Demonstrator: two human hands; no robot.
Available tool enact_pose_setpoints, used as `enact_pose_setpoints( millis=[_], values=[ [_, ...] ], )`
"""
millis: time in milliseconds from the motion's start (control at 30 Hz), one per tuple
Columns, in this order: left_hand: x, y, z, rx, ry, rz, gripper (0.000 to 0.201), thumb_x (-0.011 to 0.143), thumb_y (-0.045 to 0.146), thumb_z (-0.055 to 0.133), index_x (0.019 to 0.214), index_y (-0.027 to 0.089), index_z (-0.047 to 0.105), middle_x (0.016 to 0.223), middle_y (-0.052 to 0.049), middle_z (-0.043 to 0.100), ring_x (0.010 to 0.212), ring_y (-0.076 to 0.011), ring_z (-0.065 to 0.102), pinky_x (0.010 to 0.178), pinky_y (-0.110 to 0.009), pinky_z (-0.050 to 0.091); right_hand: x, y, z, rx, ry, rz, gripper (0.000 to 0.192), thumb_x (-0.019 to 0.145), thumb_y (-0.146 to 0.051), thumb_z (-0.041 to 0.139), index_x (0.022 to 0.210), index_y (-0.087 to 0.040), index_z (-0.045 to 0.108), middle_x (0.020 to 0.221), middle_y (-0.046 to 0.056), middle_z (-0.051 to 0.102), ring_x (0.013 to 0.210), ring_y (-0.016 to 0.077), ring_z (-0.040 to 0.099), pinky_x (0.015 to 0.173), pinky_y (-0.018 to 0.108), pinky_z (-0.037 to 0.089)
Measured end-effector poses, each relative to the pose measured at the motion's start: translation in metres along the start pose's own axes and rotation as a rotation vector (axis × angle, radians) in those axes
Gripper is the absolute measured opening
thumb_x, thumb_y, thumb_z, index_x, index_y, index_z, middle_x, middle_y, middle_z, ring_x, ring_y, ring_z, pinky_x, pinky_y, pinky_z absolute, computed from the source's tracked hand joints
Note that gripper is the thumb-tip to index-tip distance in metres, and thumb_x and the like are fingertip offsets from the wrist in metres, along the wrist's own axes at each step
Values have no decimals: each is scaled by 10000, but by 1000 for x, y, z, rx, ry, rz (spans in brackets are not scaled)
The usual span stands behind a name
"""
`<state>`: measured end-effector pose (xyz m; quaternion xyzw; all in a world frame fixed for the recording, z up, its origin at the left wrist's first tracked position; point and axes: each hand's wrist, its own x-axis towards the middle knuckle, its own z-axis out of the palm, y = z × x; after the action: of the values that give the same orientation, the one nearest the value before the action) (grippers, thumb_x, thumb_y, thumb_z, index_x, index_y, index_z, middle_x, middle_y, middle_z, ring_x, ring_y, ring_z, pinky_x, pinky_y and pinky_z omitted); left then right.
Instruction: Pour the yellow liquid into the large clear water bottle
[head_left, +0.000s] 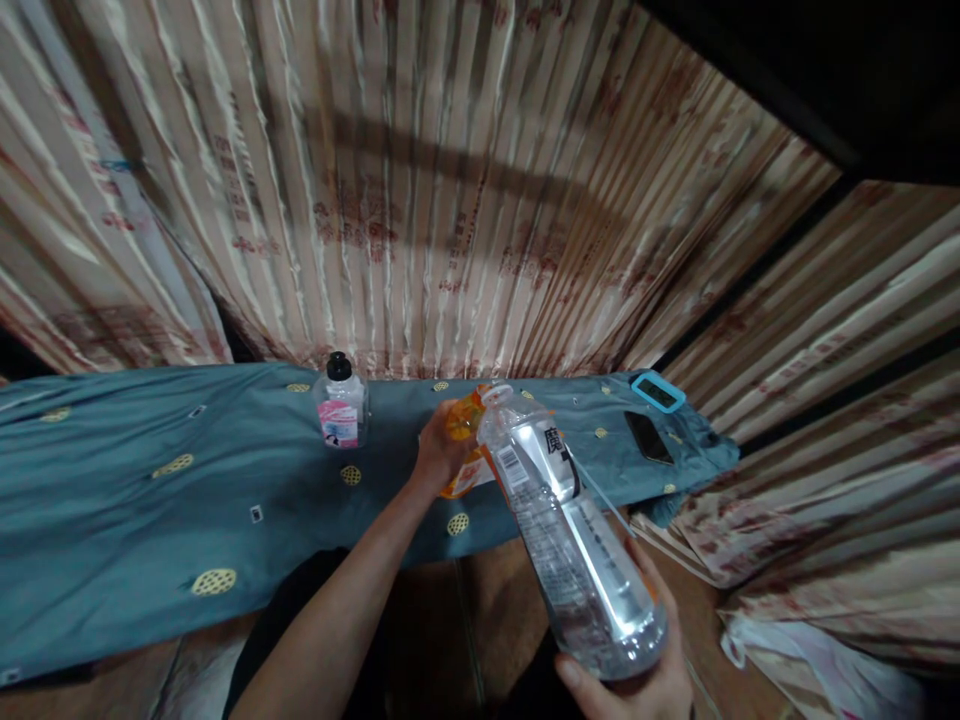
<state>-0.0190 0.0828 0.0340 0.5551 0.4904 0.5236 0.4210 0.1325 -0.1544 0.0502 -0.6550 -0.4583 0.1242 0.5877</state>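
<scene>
My right hand (637,650) is wrapped round the base of a large clear plastic bottle (562,520) with a silver label and dark print. That bottle is tilted, its uncapped neck pointing away from me and to the left, close to the top of an orange bottle. Around the orange bottle (466,418), which stands on the cloth, the fingers of my left hand (439,440) are closed. The clear bottle hides part of the orange one. Whether the two mouths touch I cannot tell.
A clear bottle with a black cap and pink label (340,405) stands to the left on the teal cloth (187,480). At the right lie a dark phone (649,438) and a blue-framed device (658,392). Pleated curtains (420,200) hang behind; a white plastic bag (817,655) is lower right.
</scene>
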Motion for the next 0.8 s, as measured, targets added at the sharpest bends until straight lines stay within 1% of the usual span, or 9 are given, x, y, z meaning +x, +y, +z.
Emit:
enact_pose_setpoints(
  millis=[100,200,333,467,567,700,800],
  values=[
    [0,-1,0,-18,0,-1,392,632,285,749,999,191,645,936,-46,753,897,-258,717,850,-396,565,0,-2,0,42,-18,-4,982,658,-575,856,1462,-183,452,1359,133,644,1194,336,656,938,371,527],
    [0,-3,0,-37,0,-6,412,620,276,745,1011,192,644,932,-43,753,896,-259,715,844,-398,574,1,-3,-1,20,-13,-2,968,654,-547,850,1454,-171,454,1380,135,639,1207,326,658,939,353,540],
    [1,-3,0,-28,-13,4,380,628,269,727,993,204,640,935,-46,755,891,-264,716,860,-411,575,1,-8,0,24,-4,22,949,643,-518,847,1428,-143,468,1277,140,702,1139,335,699,905,373,577],
    [3,1,1,66,13,12,299,665,266,720,951,219,645,930,-59,764,895,-287,720,866,-435,575,1,-13,0,19,5,44,960,640,-505,842,1438,-130,462,1328,162,673,1189,357,672,951,401,568],
    [2,6,0,102,30,2,277,676,272,731,938,221,652,924,-60,761,919,-309,721,861,-453,573,1,-15,0,4,6,55,975,638,-505,833,1449,-114,459,1310,167,678,1170,360,676,936,398,570],
    [-2,11,-1,85,12,6,306,670,232,724,966,199,650,946,-61,760,916,-285,720,864,-450,568,1,-16,-1,19,-10,62,967,648,-487,833,1467,-140,453,1267,145,701,1146,349,685,896,381,575],
    [-4,12,0,37,3,-4,318,667,218,721,975,193,646,942,-54,764,894,-261,722,828,-397,566,1,-15,-3,-8,-7,25,945,664,-486,817,1465,-133,462,1298,140,695,1181,327,679,924,348,568]
  ],
)
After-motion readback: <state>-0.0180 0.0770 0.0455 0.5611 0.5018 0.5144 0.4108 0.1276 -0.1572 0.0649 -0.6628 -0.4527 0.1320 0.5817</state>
